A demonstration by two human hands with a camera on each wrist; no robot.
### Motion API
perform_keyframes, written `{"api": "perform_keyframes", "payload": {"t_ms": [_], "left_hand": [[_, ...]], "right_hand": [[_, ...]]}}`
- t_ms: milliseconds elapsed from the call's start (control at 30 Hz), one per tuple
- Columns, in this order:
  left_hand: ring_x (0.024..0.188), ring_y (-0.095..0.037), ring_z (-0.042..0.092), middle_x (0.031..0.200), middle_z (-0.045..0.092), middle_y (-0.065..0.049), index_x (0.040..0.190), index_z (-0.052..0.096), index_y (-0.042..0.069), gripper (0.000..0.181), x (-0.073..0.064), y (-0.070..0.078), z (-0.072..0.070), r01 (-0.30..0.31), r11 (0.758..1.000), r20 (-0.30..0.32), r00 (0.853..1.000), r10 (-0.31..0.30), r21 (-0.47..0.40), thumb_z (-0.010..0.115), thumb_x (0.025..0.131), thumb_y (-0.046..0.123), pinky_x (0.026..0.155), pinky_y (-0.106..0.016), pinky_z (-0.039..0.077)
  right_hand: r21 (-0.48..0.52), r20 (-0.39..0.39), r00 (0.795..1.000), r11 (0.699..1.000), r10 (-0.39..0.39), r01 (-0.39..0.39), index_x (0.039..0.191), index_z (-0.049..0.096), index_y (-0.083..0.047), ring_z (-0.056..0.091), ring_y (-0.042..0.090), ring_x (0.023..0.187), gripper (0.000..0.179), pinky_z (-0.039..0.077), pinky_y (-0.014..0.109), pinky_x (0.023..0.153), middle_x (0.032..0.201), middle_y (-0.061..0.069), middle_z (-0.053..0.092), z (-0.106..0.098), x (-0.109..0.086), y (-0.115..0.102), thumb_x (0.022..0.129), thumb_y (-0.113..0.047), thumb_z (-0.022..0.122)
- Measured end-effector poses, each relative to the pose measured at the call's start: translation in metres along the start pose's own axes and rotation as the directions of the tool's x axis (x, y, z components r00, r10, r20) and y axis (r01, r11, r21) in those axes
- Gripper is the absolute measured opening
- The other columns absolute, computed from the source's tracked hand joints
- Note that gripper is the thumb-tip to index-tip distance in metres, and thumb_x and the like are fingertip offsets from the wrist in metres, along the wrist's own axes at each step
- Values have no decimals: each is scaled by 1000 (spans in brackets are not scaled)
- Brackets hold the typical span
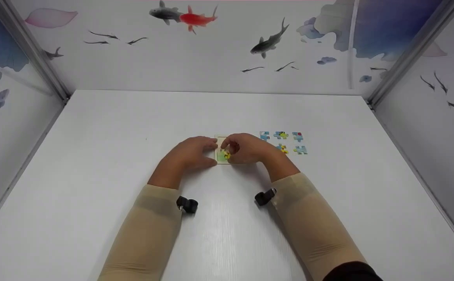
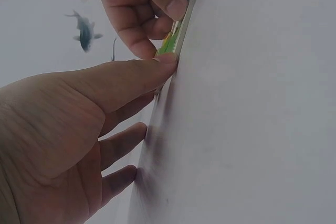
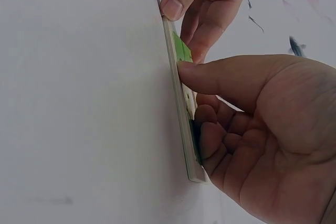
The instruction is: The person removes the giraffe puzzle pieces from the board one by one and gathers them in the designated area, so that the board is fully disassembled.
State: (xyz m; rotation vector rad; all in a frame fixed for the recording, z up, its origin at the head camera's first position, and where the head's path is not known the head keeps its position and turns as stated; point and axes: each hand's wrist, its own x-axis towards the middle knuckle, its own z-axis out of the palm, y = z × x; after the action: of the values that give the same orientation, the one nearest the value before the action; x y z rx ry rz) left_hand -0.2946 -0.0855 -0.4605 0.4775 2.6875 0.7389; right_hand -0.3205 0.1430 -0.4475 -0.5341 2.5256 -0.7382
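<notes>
A small puzzle board (image 1: 223, 163) with a pale raised rim lies flat on the table, partly covered by both hands. My left hand (image 1: 193, 152) grips its left side, the thumb at the near corner and a fingertip at the far one. Over the board bends my right hand (image 1: 246, 149), its fingers curled and its thumb low, pinching a green and yellow jigsaw piece (image 1: 227, 155). In the right wrist view the thumb presses at the board's near edge, beside a green piece (image 3: 181, 48) lying in the frame. The right part of the board is hidden under the right hand.
Loose jigsaw pieces lie in two rows to the right of the board, among them a blue one with a red dot (image 1: 298, 136) and a blue-yellow one (image 1: 300, 150). My right forearm passes close by them. Printed panels wall in the white table (image 1: 94, 156).
</notes>
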Motion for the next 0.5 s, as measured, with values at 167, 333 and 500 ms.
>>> {"api": "perform_keyframes", "payload": {"t_ms": [167,333,500], "left_hand": [[162,-23,37,169,47,11,155,60,22,59,-1,-1,0,-9,1000,1,1000,9,14,75,99,34,134,-49,30],[162,-22,36,168,47,11,155,59,22,60,0,-1,0,-9,1000,4,1000,9,14,76,99,35,134,-48,30],[162,-23,37,168,48,11,155,59,22,61,0,-1,0,-1,1000,0,1000,1,15,76,99,35,134,-49,30]], "right_hand": [[12,-8,1000,1000,-8,8,125,69,-21,59,21,100,37,52,36,88,107,1,64,1,-1,0,91,-9,76],[45,-27,1000,999,4,-3,122,71,-22,62,23,102,38,55,37,89,110,2,66,2,0,0,88,-7,79],[60,-39,999,998,33,-30,122,72,-23,62,23,104,39,57,37,90,111,1,67,4,1,-3,87,-10,83]]}}
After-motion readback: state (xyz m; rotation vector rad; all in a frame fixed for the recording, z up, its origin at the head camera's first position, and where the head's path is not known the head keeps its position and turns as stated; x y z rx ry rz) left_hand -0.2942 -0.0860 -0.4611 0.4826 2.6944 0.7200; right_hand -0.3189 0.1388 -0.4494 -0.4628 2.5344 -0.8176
